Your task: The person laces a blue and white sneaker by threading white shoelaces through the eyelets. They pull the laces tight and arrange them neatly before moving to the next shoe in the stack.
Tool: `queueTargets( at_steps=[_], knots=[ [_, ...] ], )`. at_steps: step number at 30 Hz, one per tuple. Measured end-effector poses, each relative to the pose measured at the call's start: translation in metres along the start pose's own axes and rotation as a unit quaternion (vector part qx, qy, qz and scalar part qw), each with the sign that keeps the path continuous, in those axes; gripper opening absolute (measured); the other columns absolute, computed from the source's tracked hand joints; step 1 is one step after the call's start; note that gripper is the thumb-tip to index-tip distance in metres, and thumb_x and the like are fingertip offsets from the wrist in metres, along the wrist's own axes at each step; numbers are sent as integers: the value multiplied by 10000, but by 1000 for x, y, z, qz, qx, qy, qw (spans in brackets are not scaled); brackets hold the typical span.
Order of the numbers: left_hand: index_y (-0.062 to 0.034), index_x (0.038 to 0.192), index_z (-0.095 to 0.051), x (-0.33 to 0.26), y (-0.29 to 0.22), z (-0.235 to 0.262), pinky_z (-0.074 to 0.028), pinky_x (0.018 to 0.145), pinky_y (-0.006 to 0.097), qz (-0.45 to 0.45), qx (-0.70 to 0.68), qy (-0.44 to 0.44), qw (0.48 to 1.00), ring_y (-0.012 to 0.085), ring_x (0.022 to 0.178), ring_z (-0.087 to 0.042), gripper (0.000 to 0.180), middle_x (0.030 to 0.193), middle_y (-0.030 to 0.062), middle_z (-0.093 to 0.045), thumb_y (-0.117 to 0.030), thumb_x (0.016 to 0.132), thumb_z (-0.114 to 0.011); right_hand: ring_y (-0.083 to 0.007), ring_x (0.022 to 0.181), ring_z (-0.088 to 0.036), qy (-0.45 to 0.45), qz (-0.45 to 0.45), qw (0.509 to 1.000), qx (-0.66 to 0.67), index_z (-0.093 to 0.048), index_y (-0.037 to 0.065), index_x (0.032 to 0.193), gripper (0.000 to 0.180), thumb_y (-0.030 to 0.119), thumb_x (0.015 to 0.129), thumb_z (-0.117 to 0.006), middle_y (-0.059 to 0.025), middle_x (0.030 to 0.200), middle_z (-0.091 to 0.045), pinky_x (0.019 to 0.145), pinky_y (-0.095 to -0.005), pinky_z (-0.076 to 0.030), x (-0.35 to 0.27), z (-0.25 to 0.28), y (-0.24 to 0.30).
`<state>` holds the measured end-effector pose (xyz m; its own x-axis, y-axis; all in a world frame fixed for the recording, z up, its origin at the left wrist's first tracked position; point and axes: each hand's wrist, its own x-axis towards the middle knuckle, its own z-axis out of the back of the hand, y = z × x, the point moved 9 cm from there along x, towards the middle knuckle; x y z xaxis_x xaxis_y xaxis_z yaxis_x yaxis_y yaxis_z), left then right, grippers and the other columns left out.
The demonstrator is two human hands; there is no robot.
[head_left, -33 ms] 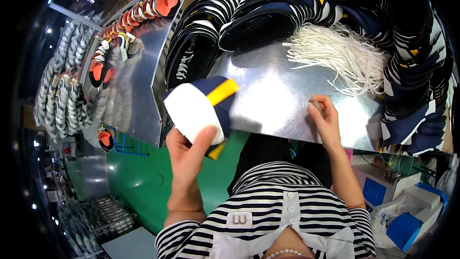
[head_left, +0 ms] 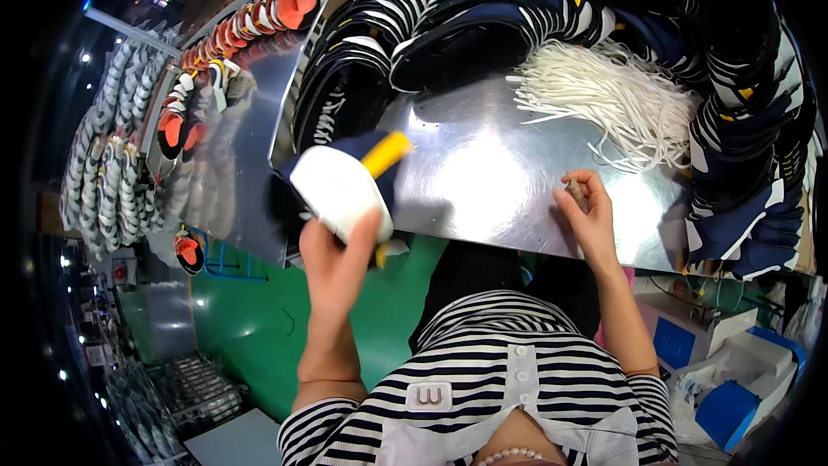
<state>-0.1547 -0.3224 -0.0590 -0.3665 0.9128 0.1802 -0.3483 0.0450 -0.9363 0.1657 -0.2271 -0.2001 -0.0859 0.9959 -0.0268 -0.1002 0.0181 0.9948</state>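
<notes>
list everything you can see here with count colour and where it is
shoe: one, navy with white sole and yellow tab, held up at the table's left edge
small object: one, greyish, kind unclear, in the fingers on the table
shoelaces: a bundle, white, far right of the table
stacked shoes: many, navy and white, piled along the table's far and right sides
orange-lined shoes: a row, grey and orange, on the line at far left
table: one, shiny metal, in front of the person
floor: green, below left
machine: blue and white, lower right
striped top: black and white, bottom centre
left hand: grips the shoe's sole
right hand: pinches the small object
</notes>
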Motion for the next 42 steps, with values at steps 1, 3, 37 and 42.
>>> queueTargets(
  at_steps=[1, 3, 37, 42],
  knots=[
    [63, 1142, -605, 22, 28, 5, -512, 872, 379, -6, 155, -10, 988, 273, 980, -674, 319, 1085, 195, -676, -132, 895, -657, -87, 693, -546, -8, 5, 999, -45, -614, 29, 1066, 202, 137, 907, -678, -13, 776, -597, 617, -242, -440, 1, 4, 1],
    [62, 1102, -588, 86, 88, 11, -490, 861, 424, -65, 259, -46, 963, 382, 966, -636, 295, 1061, 249, -639, -179, 933, -612, -114, 673, -584, -19, 14, 990, -136, -632, 37, 1033, 192, 121, 876, -702, -50, 759, -629, 614, -255, -456, 12, 8, 1],
    [-23, 1375, -422, 158, 136, -7, -497, 880, 451, -233, 290, -173, 912, 405, 1003, -575, 576, 1171, 227, -522, -217, 908, -698, -282, 787, -661, -143, 161, 875, -433, -731, 86, 971, 202, 239, 840, -716, -87, 936, -684, 699, -360, -513, 74, 107, 17],
    [-2, 1321, -525, 132, 67, -48, -437, 947, 444, -265, 437, -148, 847, 373, 1083, -539, 499, 1182, 209, -549, -107, 862, -688, -291, 744, -631, -170, 147, 873, -434, -726, 97, 920, 177, 255, 842, -714, -68, 875, -639, 657, -377, -482, 97, 112, 12]
  ],
)
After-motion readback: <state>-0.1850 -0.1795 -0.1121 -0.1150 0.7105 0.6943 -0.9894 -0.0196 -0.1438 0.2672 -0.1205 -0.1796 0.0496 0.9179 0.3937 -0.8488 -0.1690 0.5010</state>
